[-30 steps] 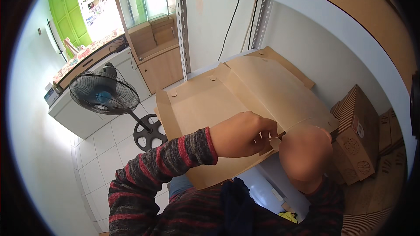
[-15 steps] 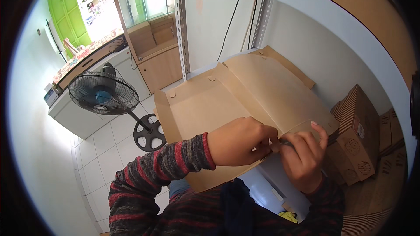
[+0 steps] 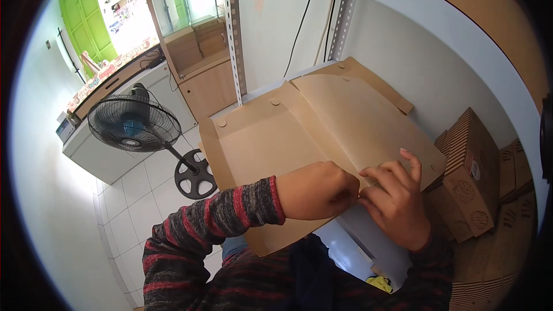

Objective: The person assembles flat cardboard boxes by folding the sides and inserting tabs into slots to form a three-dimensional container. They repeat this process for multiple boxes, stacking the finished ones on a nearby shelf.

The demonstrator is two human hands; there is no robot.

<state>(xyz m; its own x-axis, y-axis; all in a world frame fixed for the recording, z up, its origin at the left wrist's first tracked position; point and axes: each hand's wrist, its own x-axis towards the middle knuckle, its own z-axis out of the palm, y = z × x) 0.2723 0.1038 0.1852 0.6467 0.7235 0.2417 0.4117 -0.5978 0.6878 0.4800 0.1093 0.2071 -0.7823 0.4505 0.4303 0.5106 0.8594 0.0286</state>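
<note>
A brown cardboard box [image 3: 271, 147], partly folded, lies on a surface in front of me with its lid panel [image 3: 357, 118] spread out to the right. Its side flaps stand up a little, and round tabs show along the far edge. My left hand [image 3: 322, 190] is closed at the near edge, by the fold between base and lid, its fingertips mostly hidden. Right beside it, my right hand [image 3: 397, 201] pinches at the same corner with thumb and index finger, the other fingers curved above the lid. The small piece between the fingertips is hardly visible.
Stacked flat cardboard boxes [image 3: 469, 178] stand at the right. A white metal shelf post [image 3: 234, 52] rises behind the box. To the left are a black standing fan [image 3: 135, 124], a white counter [image 3: 115, 150] and a wood and glass cabinet [image 3: 204, 86].
My right hand has shifted slightly left and opened its upper fingers a little. The left hand has turned, its fingertips tucking out of sight. The box has barely moved.
</note>
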